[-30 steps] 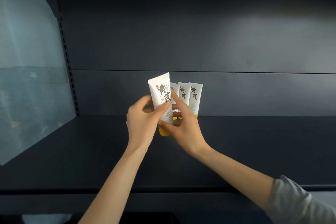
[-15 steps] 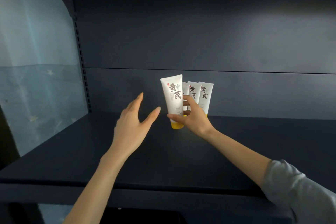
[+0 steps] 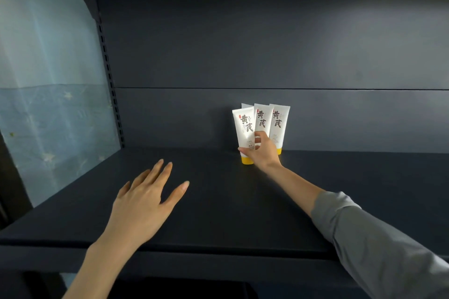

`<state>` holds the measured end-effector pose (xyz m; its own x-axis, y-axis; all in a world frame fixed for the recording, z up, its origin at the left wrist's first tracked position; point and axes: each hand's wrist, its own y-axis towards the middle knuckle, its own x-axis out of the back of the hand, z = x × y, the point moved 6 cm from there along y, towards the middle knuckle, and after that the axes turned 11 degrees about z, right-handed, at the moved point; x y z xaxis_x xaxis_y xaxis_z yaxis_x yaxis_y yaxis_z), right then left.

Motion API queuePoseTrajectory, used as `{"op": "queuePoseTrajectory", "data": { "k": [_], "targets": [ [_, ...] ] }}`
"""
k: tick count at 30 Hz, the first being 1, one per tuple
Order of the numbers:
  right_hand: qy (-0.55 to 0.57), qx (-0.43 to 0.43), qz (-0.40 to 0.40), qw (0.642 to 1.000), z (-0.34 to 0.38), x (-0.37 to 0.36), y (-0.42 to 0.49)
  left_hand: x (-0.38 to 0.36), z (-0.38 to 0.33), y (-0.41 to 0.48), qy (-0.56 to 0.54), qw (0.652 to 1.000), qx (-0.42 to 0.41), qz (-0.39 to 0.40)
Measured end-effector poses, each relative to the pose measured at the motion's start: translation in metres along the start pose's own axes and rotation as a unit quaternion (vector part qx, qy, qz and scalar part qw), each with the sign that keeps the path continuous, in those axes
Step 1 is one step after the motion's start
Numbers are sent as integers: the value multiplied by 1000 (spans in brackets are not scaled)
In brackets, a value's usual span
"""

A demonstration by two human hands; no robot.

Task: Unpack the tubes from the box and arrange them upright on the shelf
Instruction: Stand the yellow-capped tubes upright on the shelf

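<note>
Tube [image 3: 243, 132] should stand square on shelf [image 3: 230, 206] before right hand [image 3: 263, 152], pinching it, lets go; left hand [image 3: 143, 204] spread, empty.

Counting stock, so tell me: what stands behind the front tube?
Two labelled tubes stand behind the front tube; a third tube shows only its top corner, the rest hidden.

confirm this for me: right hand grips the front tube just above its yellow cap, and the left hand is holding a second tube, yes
Not quite. In the head view the left hand holds nothing: it is open over the shelf. The right hand does grip the front tube just above its yellow cap.
</note>
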<state>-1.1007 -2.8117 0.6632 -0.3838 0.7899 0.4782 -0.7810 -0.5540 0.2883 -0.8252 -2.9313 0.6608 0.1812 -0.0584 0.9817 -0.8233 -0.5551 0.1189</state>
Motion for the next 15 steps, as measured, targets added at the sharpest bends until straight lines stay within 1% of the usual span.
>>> {"op": "queuePoseTrajectory", "data": {
  "k": [6, 15],
  "targets": [
    [4, -24, -21, 999, -5, -1, 2, 0, -6, 0, -28, 999, -21, -2],
    [13, -57, -21, 998, -5, -4, 2, 5, -7, -2, -17, 999, -30, 1]
  ]
}}
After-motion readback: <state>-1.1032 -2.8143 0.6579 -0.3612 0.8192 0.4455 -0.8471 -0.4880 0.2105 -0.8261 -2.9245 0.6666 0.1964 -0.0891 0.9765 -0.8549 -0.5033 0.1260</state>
